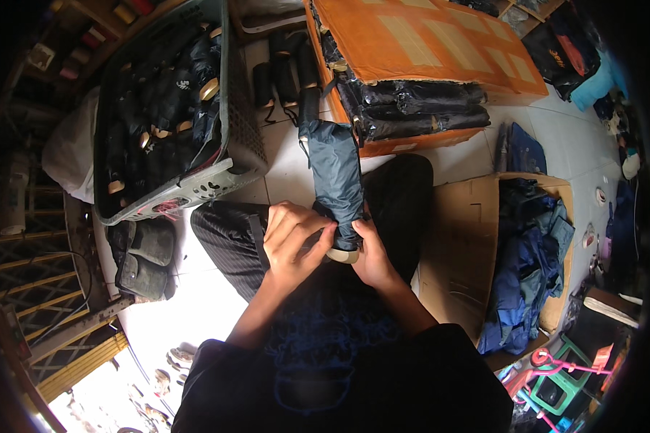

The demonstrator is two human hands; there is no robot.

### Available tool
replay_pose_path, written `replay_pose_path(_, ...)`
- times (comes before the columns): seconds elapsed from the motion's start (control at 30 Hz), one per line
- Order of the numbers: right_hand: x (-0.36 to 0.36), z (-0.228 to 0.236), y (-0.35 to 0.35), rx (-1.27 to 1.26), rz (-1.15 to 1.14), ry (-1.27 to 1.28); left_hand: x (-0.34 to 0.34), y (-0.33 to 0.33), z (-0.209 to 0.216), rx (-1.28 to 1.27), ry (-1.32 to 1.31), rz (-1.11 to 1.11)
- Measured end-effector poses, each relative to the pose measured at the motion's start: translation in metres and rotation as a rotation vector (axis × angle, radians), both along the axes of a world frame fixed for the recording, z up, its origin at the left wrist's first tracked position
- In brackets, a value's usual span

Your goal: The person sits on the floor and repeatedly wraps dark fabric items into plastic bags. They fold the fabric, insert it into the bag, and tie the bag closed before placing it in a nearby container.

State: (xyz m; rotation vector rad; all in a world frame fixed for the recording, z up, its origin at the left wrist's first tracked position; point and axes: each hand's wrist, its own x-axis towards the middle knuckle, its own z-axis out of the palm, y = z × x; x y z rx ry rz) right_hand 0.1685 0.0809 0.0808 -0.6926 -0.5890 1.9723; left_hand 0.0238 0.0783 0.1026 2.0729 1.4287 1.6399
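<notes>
Above my lap a dark blue-grey folding umbrella (336, 173) is held lengthwise, its loosely bunched cloth pointing away from me. Its pale beige handle end (342, 255) faces me. My right hand (374, 254) is closed round the near end, with the thumb lying along the cloth. From the other side my left hand (293, 241) pinches at the cloth edge just above the handle, thumb against fingers. Whatever small part lies between those fingertips is hidden.
A grey plastic crate (247, 148) of dark wrapped umbrellas stands at left, several more (283, 72) beside it. An orange carton (440, 43) holds black bundles ahead. At right, a cardboard box (458, 252) contains blue cloth (520, 281). A dark pouch-like item (150, 249) lies left.
</notes>
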Motion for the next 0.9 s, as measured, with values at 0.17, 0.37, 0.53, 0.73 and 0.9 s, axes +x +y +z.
replay_pose_path(0.17, -0.002, -0.007, -0.002, -0.002, -0.055, -0.123, -0.001, 0.0, 0.004, -0.135, 0.1, 0.024)
replay_pose_path(0.37, -0.004, -0.003, 0.002, 0.202, -0.057, -0.558, 0.009, 0.0, 0.0, -0.198, 0.056, 0.131)
replay_pose_path(0.53, -0.01, -0.005, 0.001, 0.082, -0.195, -0.509, 0.016, -0.006, -0.01, -0.139, 0.084, 0.091)
replay_pose_path(0.73, -0.004, -0.013, 0.005, -0.065, -0.089, -0.333, 0.001, -0.005, -0.004, -0.429, -0.138, -0.088)
replay_pose_path(0.9, 0.006, -0.006, 0.014, -0.196, 0.143, -0.092, -0.007, -0.011, -0.014, -0.546, -0.44, -0.09)
